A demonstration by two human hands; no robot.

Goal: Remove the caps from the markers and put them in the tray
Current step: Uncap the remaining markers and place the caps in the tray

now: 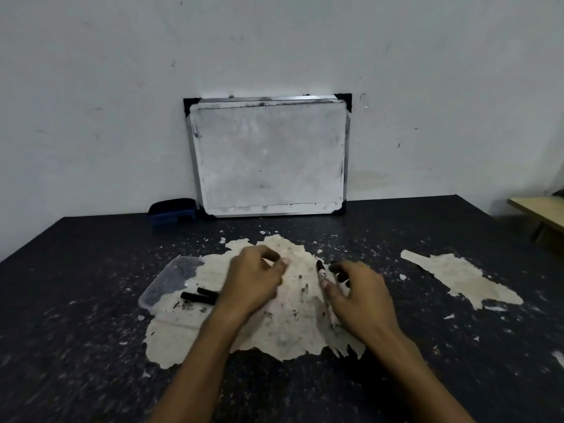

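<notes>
Left hand: the left hand [254, 277] hovers over the pale worn patch of the table [91, 346], fingers curled loosely with the thumb near the fingertips; whether anything sits between them cannot be told, as the frame is blurred.
Right hand: the right hand [358, 293] hangs just beside a marker, fingers spread and bent, half open, gripping nothing clearly; a dark shape at its fingertips may be a second marker, but that cannot be told.
Marker: a marker with black cap [322, 274] lies on the pale patch between the two hands, cap end pointing away from the person, close to the right thumb.
Tray: a clear plastic tray [171, 277] rests on the table left of the left hand.
Tray contents: two black pieces [200, 296] lie in its near corner, side by side; caps or markers cannot be told.
Background: a whiteboard [268, 157] leans against the wall, with a blue eraser [172, 210] just beside its lower left corner.
</notes>
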